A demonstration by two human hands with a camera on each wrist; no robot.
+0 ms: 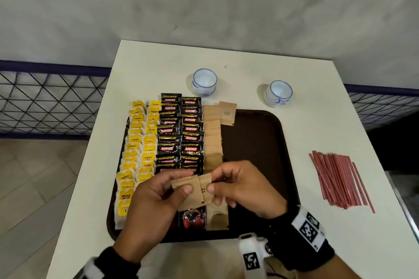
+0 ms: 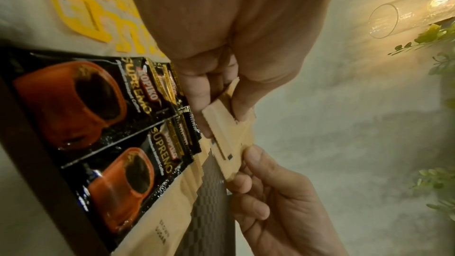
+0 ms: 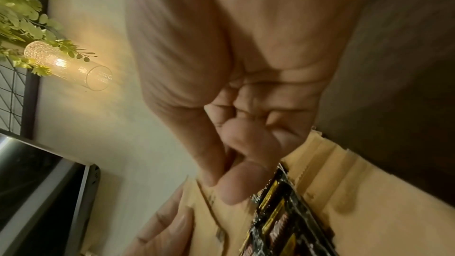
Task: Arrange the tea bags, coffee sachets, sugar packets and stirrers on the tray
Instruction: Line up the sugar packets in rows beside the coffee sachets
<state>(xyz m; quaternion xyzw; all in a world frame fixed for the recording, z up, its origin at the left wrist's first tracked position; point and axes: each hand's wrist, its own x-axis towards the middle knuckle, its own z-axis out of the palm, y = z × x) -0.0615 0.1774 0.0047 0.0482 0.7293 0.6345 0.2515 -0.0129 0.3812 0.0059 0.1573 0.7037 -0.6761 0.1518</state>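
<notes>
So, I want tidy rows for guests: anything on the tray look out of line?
Yes. One sugar packet at the far end sits beside the sugar column, overhanging the tray rim. The stirrers lie off the tray.

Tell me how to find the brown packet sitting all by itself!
Start at the dark tray on the white table. Follow the overlapping column of sugar packets to the far end. The lone brown packet lies just right of it, overhanging the tray's far rim.

White table [image 1: 317, 120] against grey wall [image 1: 204, 7]; tiled floor [image 1: 34, 176], lattice railing [image 1: 45, 102].
</notes>
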